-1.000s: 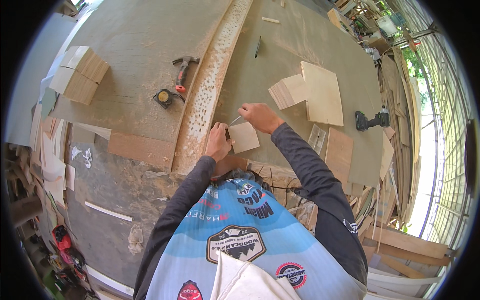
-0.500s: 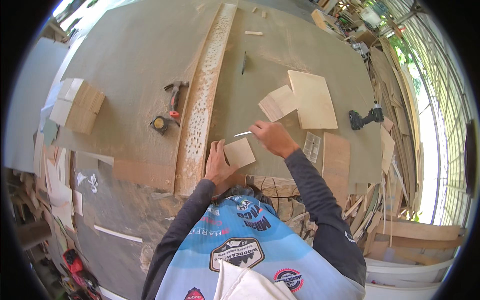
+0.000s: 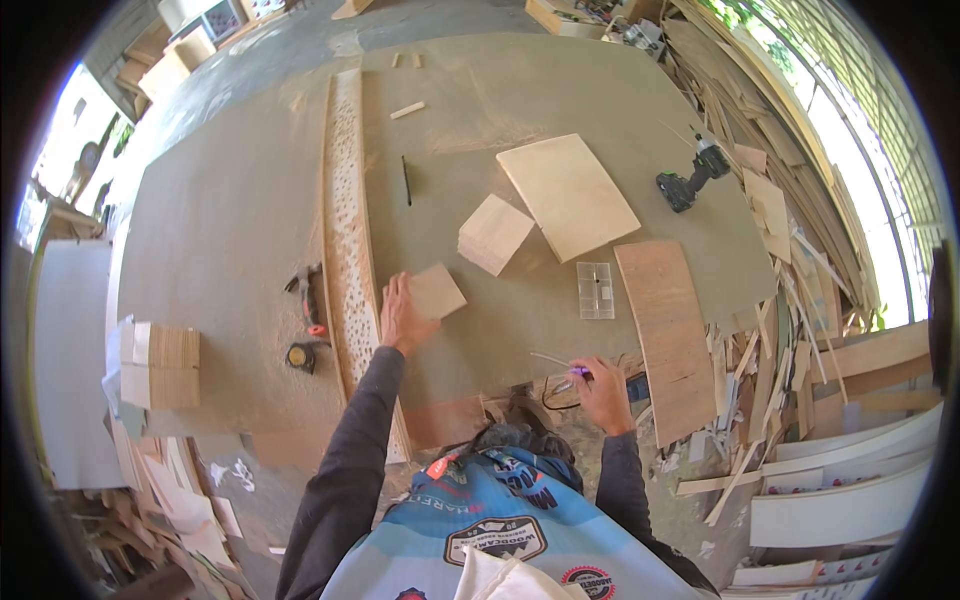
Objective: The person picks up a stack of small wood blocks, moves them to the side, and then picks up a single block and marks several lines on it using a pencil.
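Plywood square (image 3: pixel 437 290) lies flat on the bench (image 3: pixel 230 220), near its front edge, just right of the perforated strip (image 3: pixel 347 200). Your left hand (image 3: pixel 402 315) rests on the square's left edge, fingers spread flat, gripping nothing. Your right hand (image 3: pixel 603 390) sits at the bench's front edge, fingers closed around a thin pencil-like tool (image 3: pixel 560 365). Beyond: large board (image 3: pixel 567 195), wood block (image 3: pixel 494 233), clear box (image 3: pixel 595 290), drill (image 3: pixel 690 180).

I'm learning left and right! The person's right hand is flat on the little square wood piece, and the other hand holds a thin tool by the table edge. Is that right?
Not quite: the head view shows the left hand on the little square wood piece. The right hand holds the thin tool by the table edge.
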A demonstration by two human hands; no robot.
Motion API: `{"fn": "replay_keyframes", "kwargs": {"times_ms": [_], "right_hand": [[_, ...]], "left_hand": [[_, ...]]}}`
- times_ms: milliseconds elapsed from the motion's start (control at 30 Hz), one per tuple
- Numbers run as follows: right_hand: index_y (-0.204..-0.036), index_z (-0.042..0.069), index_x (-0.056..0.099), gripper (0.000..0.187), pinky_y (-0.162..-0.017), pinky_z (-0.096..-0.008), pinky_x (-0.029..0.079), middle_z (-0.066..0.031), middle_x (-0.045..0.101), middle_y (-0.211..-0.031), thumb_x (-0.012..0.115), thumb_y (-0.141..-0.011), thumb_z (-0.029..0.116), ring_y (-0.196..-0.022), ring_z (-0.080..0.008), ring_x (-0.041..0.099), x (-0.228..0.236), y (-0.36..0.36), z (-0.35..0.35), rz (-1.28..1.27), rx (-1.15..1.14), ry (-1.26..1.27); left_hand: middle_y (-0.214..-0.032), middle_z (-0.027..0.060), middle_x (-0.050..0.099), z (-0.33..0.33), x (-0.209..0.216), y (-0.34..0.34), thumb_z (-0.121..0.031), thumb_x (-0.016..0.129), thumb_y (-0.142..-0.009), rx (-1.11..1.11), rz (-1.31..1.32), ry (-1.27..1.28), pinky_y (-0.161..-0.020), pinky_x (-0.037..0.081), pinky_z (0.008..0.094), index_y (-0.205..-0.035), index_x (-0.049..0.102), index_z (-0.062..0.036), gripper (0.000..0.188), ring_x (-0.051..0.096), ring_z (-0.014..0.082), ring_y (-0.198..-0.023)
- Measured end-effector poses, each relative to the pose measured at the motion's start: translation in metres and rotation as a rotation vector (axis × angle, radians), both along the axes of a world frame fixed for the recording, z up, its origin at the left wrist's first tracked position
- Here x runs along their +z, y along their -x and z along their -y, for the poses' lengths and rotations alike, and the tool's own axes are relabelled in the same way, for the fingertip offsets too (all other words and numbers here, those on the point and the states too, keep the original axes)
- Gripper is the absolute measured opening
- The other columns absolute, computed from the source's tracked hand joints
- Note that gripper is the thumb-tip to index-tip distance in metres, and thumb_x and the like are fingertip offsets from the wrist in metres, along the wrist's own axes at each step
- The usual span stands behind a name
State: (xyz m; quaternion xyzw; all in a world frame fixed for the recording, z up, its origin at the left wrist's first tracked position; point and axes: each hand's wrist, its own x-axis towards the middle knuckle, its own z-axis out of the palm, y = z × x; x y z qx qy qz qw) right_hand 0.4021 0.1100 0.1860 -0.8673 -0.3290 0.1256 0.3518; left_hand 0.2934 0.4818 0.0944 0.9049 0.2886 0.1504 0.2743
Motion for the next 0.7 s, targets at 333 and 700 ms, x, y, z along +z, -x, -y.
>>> {"fn": "replay_keyframes", "kwargs": {"times_ms": [333, 700], "right_hand": [[-0.107, 0.0, 0.071, 0.022, -0.078, -0.0373, 0.057, -0.0156, 0.073, -0.098, 0.076, -0.093, 0.016, -0.089, -0.0315, 0.074, -0.019, -0.024, 0.035, -0.08, -0.099, -0.107], [-0.107, 0.001, 0.071, 0.018, -0.076, -0.039, 0.057, -0.0155, 0.072, -0.096, 0.076, -0.092, 0.009, -0.086, -0.0317, 0.073, -0.01, -0.106, 0.024, -0.134, 0.047, -0.248]], "left_hand": [[-0.149, 0.0226, 0.038, 0.048, 0.072, -0.118, -0.042, 0.095, -0.062, -0.024, 0.191, 0.043, -0.121, 0.028, 0.0536, -0.153, 0.032, 0.0021, 0.119, 0.032, 0.0406, -0.144], [-0.118, 0.0125, 0.061, 0.058, 0.077, -0.128, -0.034, 0.084, -0.074, 0.213, 0.319, 0.332, -0.103, 0.043, 0.0425, -0.133, 0.057, -0.0023, 0.072, 0.053, 0.0294, -0.12]]}}
